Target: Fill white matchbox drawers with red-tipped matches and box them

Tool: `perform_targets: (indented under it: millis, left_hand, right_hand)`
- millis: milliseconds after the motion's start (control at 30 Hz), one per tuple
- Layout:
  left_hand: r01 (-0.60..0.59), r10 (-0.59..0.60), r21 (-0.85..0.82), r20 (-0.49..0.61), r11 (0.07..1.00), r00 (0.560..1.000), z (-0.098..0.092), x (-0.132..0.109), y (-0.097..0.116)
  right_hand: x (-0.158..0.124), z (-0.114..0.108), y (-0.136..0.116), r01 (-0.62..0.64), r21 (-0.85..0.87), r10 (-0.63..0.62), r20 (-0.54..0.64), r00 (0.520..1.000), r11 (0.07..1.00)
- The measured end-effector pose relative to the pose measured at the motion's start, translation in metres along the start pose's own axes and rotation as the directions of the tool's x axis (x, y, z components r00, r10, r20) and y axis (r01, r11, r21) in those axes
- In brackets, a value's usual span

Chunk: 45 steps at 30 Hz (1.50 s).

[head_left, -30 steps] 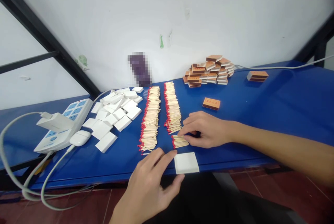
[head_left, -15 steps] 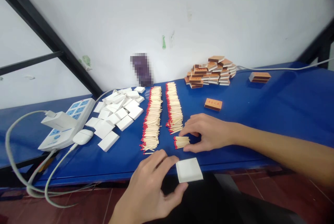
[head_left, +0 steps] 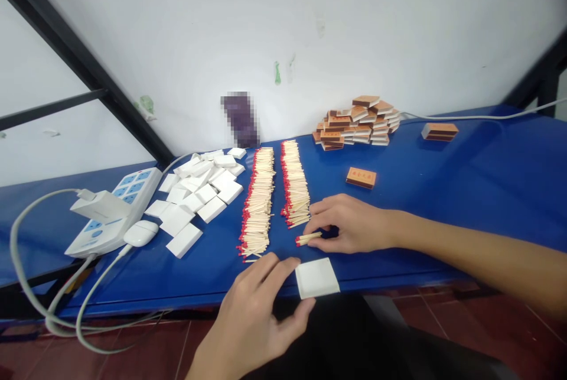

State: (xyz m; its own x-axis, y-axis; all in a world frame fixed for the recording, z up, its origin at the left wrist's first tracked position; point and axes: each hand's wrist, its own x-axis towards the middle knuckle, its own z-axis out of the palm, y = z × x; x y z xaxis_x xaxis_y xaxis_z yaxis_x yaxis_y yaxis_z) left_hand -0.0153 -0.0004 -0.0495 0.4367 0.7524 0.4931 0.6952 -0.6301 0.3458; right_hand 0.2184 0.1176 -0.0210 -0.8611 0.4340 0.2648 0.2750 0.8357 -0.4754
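My left hand (head_left: 261, 309) grips a white matchbox tray (head_left: 317, 278) between thumb and fingers, at the table's front edge. Above it, my right hand (head_left: 343, 225) pinches a small bundle of matches (head_left: 307, 239), red heads pointing left. Two long rows of matches lie just beyond my hands: the left row (head_left: 258, 203) and the right row (head_left: 295, 182), whose near end is close to my right fingers. An orange matchbox sleeve (head_left: 361, 178) rests beyond my right hand.
White trays (head_left: 195, 182) lie heaped at the left, beside a power strip (head_left: 128, 203) with a plugged-in charger and cables. A pile of orange matchboxes (head_left: 354, 126) stands against the wall, with more boxes (head_left: 439, 131) at right. A blurred purple object (head_left: 241, 120) leans on the wall.
My right fingers have closed on the small group of matches, squeezing it into a tighter bundle. My left hand has shifted the white tray slightly up and left.
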Motion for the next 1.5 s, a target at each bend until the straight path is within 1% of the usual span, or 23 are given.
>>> perform_targets:
  millis: [100,333,567,667,800,900,1000,1100,1167,1367,1433,1500]
  left_hand:
    - [0.010,-0.010,0.017,-0.004,1.000,1.000,0.001,0.000,0.001]
    - [0.013,-0.013,0.036,0.001,0.999,1.000,0.004,0.001,0.000]
    - [0.011,-0.011,0.032,-0.001,0.999,1.000,0.003,-0.001,0.000]
    - [0.009,-0.009,0.031,-0.005,0.999,1.000,0.003,-0.001,0.000]
    - [0.009,-0.008,0.025,-0.021,1.000,1.000,0.004,0.000,0.000]
    - [0.030,-0.030,0.025,-0.011,0.999,1.000,0.006,0.001,0.000]
    - [0.045,-0.044,0.024,-0.014,0.999,0.999,0.007,0.002,0.001]
    - [0.043,-0.042,0.021,-0.030,0.999,0.999,0.008,0.002,0.001]
    - [0.039,-0.039,0.014,-0.024,0.999,0.999,0.008,0.002,0.001]
    - [0.041,-0.042,-0.012,-0.022,0.999,0.999,0.008,0.002,0.000]
    - [0.035,-0.035,-0.001,-0.024,0.999,0.999,0.008,0.002,0.000]
    - [0.027,-0.027,0.013,-0.026,1.000,0.999,0.007,0.001,0.000]
  right_hand:
    - [0.002,0.000,0.000,-0.023,0.045,0.023,0.010,1.000,0.999]
    - [0.003,-0.001,0.001,-0.092,0.088,0.089,0.046,0.995,0.992]
    - [0.001,0.003,0.004,-0.097,0.081,0.097,0.007,0.995,0.992]
    - [0.002,0.002,0.003,-0.093,0.104,0.095,-0.016,0.995,0.990]
    - [0.002,0.000,0.000,-0.074,0.166,0.083,-0.050,0.995,0.983]
    - [0.000,-0.001,-0.004,-0.067,0.244,0.083,-0.054,0.995,0.967]
    - [-0.002,-0.001,-0.007,-0.067,0.315,0.083,-0.036,0.996,0.947]
    - [-0.003,0.001,-0.010,-0.051,0.351,0.050,0.010,0.999,0.935]
    - [-0.003,0.003,-0.012,-0.028,0.342,0.021,0.025,0.999,0.939]
    - [-0.004,0.007,-0.014,0.034,0.260,-0.038,0.010,0.999,0.965]
    - [-0.005,0.005,-0.015,0.038,0.252,-0.035,-0.014,0.999,0.967]
    - [-0.005,0.003,-0.015,0.006,0.241,0.010,-0.064,0.998,0.970]
